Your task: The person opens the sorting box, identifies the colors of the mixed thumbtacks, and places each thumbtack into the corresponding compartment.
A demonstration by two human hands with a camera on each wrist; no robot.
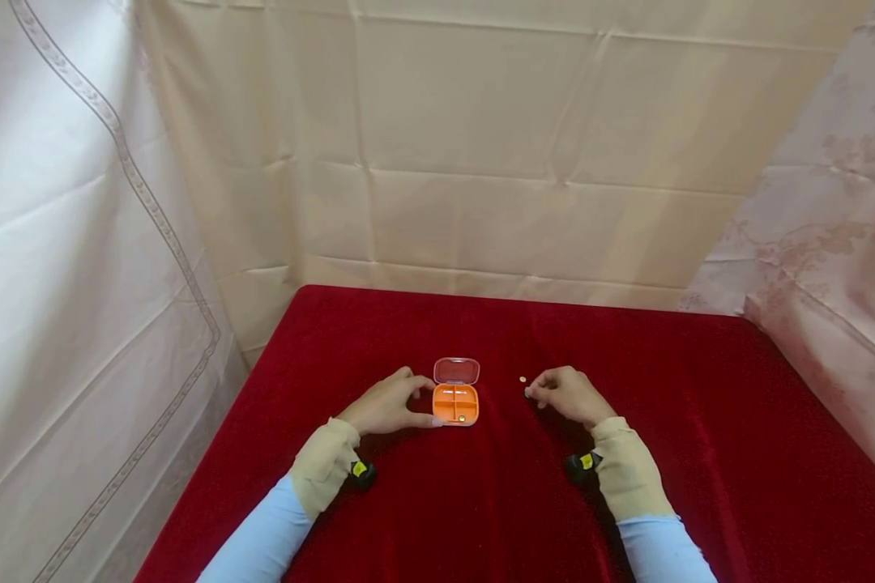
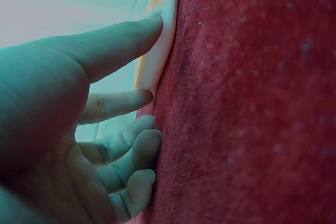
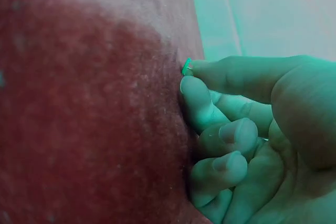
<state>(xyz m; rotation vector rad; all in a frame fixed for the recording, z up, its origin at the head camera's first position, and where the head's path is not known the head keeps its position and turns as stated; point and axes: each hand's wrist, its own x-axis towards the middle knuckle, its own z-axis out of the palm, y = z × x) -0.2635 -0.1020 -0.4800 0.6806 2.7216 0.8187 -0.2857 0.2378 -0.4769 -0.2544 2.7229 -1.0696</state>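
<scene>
An orange pill box (image 1: 455,405) with four-way dividers lies on the red cloth, its clear lid (image 1: 456,371) standing open at the far side. In its near right compartment sits a small shiny piece (image 1: 463,419). My left hand (image 1: 388,402) grips the box from the left, thumb along the near edge and index finger by the far left corner. To the right of the box, my right hand (image 1: 570,394) pinches a small green shiny piece (image 3: 186,67) between thumb and index finger, low over the cloth. A small gold round piece (image 1: 522,379) lies just beyond those fingertips.
A red velvety cloth (image 1: 496,502) covers the table. Behind it hangs a creased beige curtain (image 1: 467,162), with pale patterned drapes on the left (image 1: 66,243) and right (image 1: 838,243). Dark devices with yellow labels sit at both wrists.
</scene>
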